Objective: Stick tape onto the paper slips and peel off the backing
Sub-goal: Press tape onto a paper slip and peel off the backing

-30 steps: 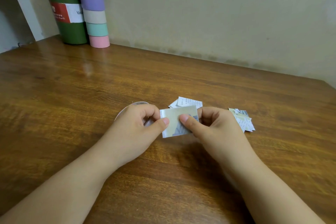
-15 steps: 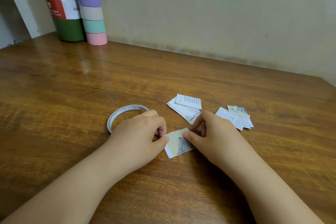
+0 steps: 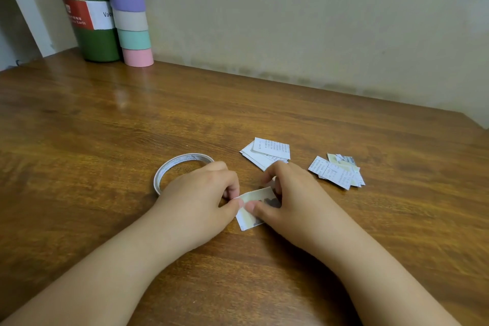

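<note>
Paper slip (image 3: 250,217), small and rectangular, is held flat against the wooden table (image 3: 344,219) between both hands; its upper face shows a pale yellowish band and a dark printed patch, with a white margin along the near edge. The slip's left edge is pinched by the curled thumb and fingers of the left hand (image 3: 201,201), while the right hand (image 3: 288,201) has its thumb pressed onto the slip's face and its fingers curled round the far edge. Whether backing is already lifted cannot be told.

Just left of the slip, partly covered by the left hand, a thin white tape roll (image 3: 169,169) lies flat as an open ring with fine print on its inner face. Beyond the slip, a loose stack of white printed slips (image 3: 267,152) is fanned on the wood. To the right of the slip, a second heap of slips (image 3: 338,172) is seen, some with yellowish strips on them.

Far beyond the slip to the left, against the plain beige wall (image 3: 317,21), a matte green bottle (image 3: 87,8) with a red and white label stands upright, touching a column of stacked pastel rolls (image 3: 131,16) in teal, grey, purple and pink. The table surface is glossy, brown and strongly grained.
</note>
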{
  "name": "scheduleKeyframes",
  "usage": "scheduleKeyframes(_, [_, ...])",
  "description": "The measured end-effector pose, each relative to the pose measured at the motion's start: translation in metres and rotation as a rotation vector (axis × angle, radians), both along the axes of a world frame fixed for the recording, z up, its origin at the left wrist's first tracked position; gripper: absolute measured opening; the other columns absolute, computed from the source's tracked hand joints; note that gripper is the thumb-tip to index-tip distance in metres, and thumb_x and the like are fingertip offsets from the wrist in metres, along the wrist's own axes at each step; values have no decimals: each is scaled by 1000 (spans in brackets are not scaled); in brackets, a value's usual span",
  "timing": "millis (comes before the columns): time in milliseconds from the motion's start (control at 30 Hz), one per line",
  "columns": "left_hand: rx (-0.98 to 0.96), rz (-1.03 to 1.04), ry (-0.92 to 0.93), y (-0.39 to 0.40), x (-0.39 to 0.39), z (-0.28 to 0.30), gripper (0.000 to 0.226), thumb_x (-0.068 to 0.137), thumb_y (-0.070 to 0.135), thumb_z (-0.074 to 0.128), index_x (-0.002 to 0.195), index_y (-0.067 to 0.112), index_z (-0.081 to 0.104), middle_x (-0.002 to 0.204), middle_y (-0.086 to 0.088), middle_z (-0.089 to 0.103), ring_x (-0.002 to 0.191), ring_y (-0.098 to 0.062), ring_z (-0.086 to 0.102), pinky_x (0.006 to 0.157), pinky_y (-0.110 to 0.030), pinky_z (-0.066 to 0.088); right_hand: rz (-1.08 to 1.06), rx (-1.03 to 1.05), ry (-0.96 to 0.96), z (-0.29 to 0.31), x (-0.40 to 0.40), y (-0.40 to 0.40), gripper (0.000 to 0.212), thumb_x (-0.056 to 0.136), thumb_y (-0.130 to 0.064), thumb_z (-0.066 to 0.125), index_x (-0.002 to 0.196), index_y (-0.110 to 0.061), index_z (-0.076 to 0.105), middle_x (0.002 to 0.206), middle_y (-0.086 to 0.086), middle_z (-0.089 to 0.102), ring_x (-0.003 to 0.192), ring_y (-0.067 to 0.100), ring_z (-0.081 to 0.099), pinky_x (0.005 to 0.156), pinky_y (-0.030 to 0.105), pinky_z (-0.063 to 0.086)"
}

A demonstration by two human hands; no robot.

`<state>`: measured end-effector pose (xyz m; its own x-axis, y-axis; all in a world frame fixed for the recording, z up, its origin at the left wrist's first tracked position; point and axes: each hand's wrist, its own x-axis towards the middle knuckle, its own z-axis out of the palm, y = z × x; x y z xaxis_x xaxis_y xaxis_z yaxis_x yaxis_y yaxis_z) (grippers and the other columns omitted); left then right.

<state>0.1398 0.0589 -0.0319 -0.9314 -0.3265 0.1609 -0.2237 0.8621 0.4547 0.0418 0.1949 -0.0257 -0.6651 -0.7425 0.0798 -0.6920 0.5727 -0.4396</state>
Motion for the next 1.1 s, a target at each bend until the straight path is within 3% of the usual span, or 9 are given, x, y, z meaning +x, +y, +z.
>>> scheduleKeyframes(200, [2,2,-5,0,-1,1,22,87,38,58,68,32,47,84,14,50,81,-4,52,76,-30,47,-46,17,8,2,-1,-2,22,91,-38,55,108,-26,47,95,-11,42,104,14,45,93,32,38])
scheduleKeyframes(667, [13,1,-8,1,-1,2,20,86,37,59,69,32,50,84,13,51,81,-3,52,74,-29,47,38,45,33,0,0,-2,26,86,-48,57,104,-33,46,87,-19,35,98,8,37,93,30,30])
scheduleKeyframes(1100, [12,2,-9,1,-1,1,17,87,37,59,73,31,53,85,13,51,80,-2,51,74,-28,48,-2,36,68,0,-5,-4,24,87,-46,57,104,-35,45,95,-16,40,103,10,38,94,31,29])
